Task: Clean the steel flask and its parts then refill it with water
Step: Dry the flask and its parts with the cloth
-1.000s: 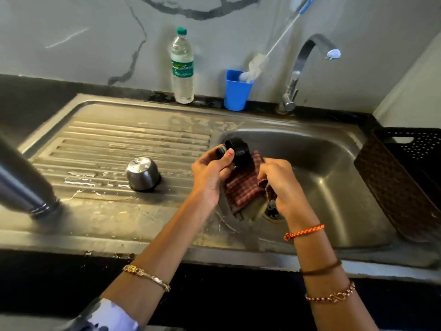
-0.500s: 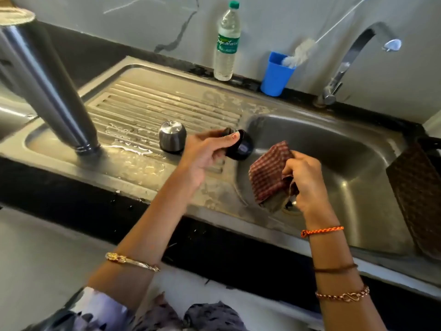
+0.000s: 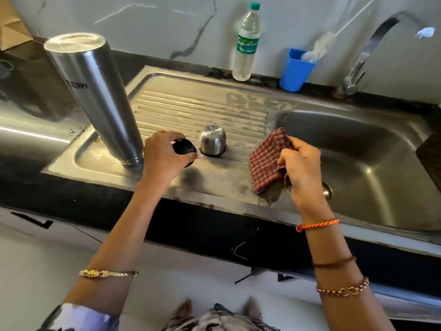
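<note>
The steel flask (image 3: 95, 96) stands upside down on the left of the drainboard (image 3: 198, 108). My left hand (image 3: 162, 156) grips the black inner lid (image 3: 183, 149) low over the drainboard, between the flask and the steel cap (image 3: 212, 140), which sits mouth down. My right hand (image 3: 300, 173) holds a red checked cloth (image 3: 266, 161) bunched at the basin's left edge.
A plastic water bottle (image 3: 247, 41) and a blue cup (image 3: 296, 70) holding a bottle brush (image 3: 319, 45) stand along the back wall. The tap (image 3: 367, 51) arches over the steel basin (image 3: 372, 163). A brown basket's corner (image 3: 429, 154) shows at the far right.
My left hand has carried the black lid leftward from the basin's edge, past the steel cap, down toward the drainboard. My right hand has drawn the cloth away from the lid.
</note>
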